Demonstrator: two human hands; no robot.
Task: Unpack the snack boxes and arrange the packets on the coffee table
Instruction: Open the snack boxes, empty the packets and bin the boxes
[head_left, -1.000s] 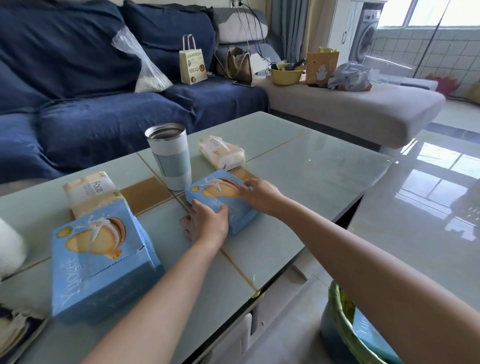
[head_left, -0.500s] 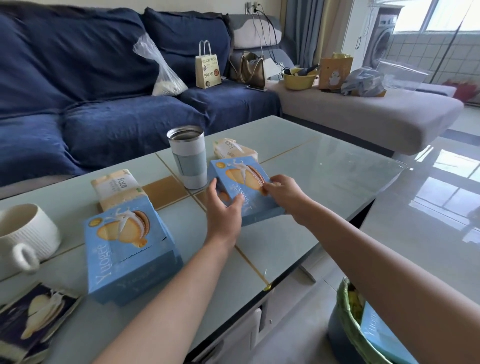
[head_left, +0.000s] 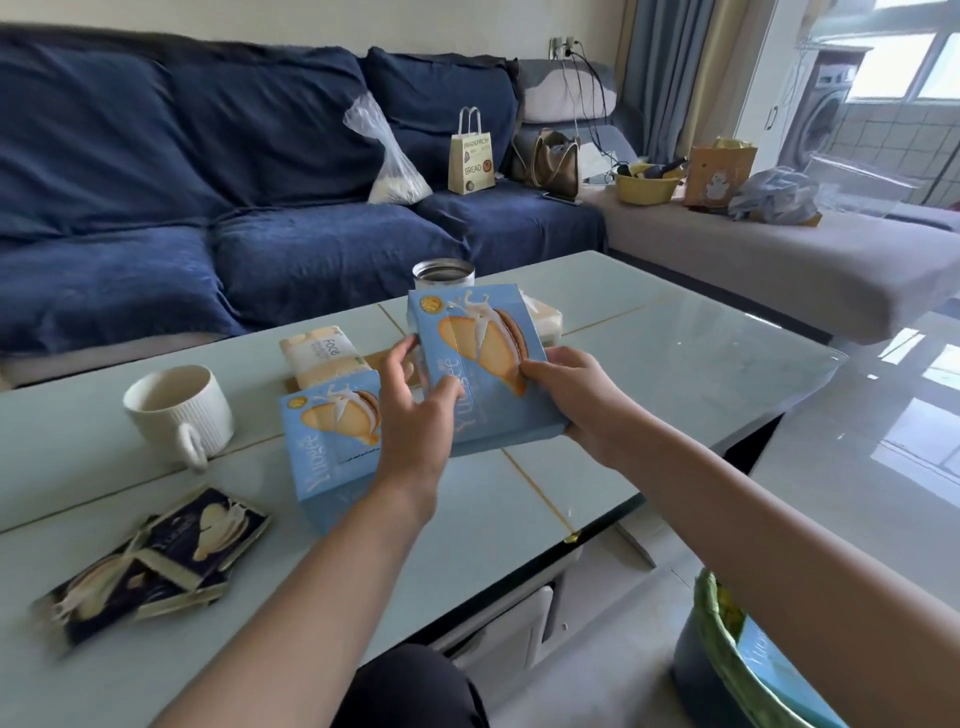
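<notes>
A light blue snack box (head_left: 480, 358) printed with a cream sandwich biscuit is lifted off the coffee table (head_left: 665, 353) and tilted toward me. My left hand (head_left: 415, 410) grips its left edge, thumb on the front. My right hand (head_left: 582, 400) grips its right lower edge. A second, identical blue box (head_left: 327, 447) lies flat on the table just left of my left hand. Several dark blue snack packets (head_left: 156, 561) lie spread at the table's near left.
A white ribbed mug (head_left: 179, 415) stands left of the boxes. A steel tumbler (head_left: 443, 273) and two tissue packs (head_left: 322, 356) sit behind the boxes. A bin lined in green (head_left: 727, 639) stands on the floor at lower right. A blue sofa runs behind the table.
The box went from lying on the table under both hands to raised and tilted upright toward me. The view has panned left, bringing the mug and dark packets into sight.
</notes>
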